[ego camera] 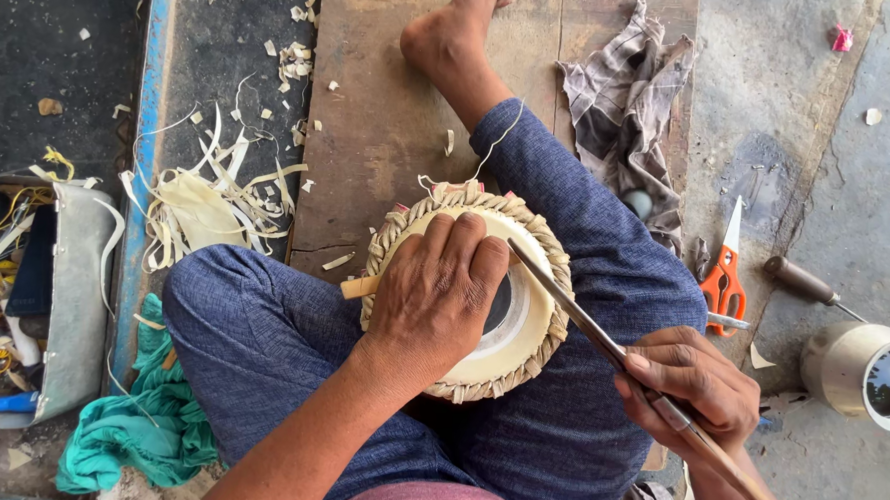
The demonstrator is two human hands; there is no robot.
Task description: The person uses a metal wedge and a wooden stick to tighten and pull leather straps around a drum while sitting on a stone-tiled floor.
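Observation:
A small round drum (528,316) with a pale skin head and a braided straw-coloured rim rests in my lap between my blue-trousered legs. My left hand (435,298) lies flat on top of the drum head, fingers spread over it, holding it down. My right hand (693,384) grips a long thin metal blade with a wooden handle (591,329); its tip reaches the drum's upper right rim. A short wooden peg (359,287) sticks out from the drum's left side.
Orange-handled scissors (724,273) and a wooden-handled tool (805,284) lie on the concrete at right, next to a metal cup of dark liquid (876,376). A crumpled grey rag (623,92) sits on the wooden board. Pale strip shavings (213,200) and a teal cloth (142,423) lie at left.

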